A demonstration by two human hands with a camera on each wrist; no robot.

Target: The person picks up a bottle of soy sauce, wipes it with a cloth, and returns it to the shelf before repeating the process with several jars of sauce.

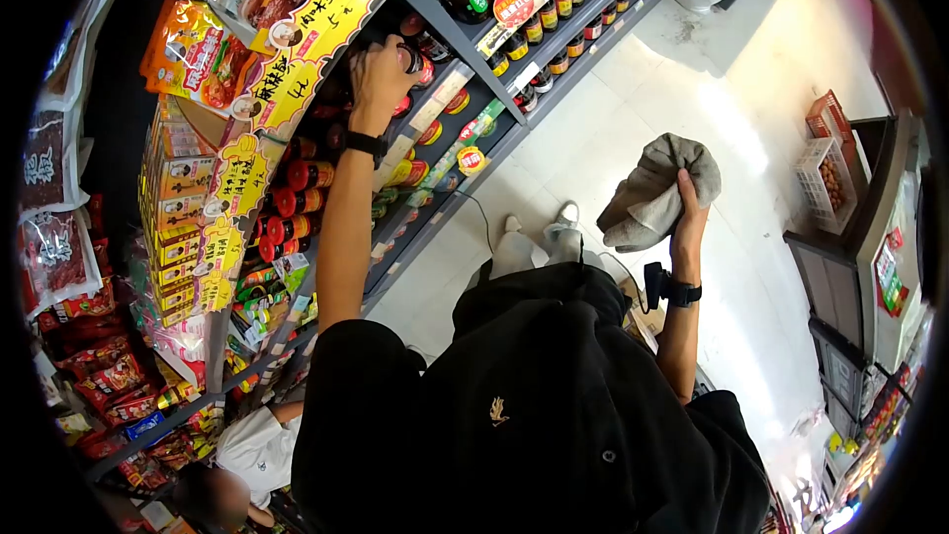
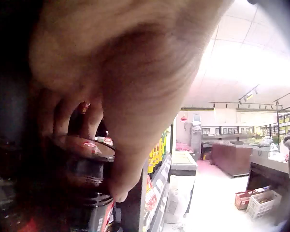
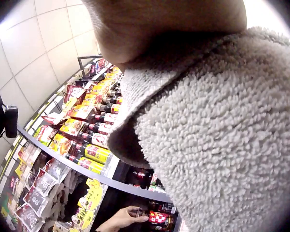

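My left hand [image 1: 379,84] reaches into the shelf at the upper left and grips a dark jar by its lid. In the left wrist view the jar [image 2: 87,164] stands upright under the palm, fingers on its far side and thumb against its near side. Red-labelled jars [image 3: 160,218] sit right beside that hand in the right wrist view. My right hand [image 1: 689,213], held out over the floor, grips a bunched grey cloth [image 1: 652,193]; its looped towel pile [image 3: 232,125] fills much of the right wrist view.
Small jars [image 1: 563,5] line the neighbouring shelf. Yellow price signs [image 1: 262,109] edge the upper shelf, near bagged foods [image 1: 198,49]. A white crate [image 1: 825,183] stands across the tiled floor [image 1: 583,129]. Another person in a white shirt [image 1: 259,450] is at the lower left.
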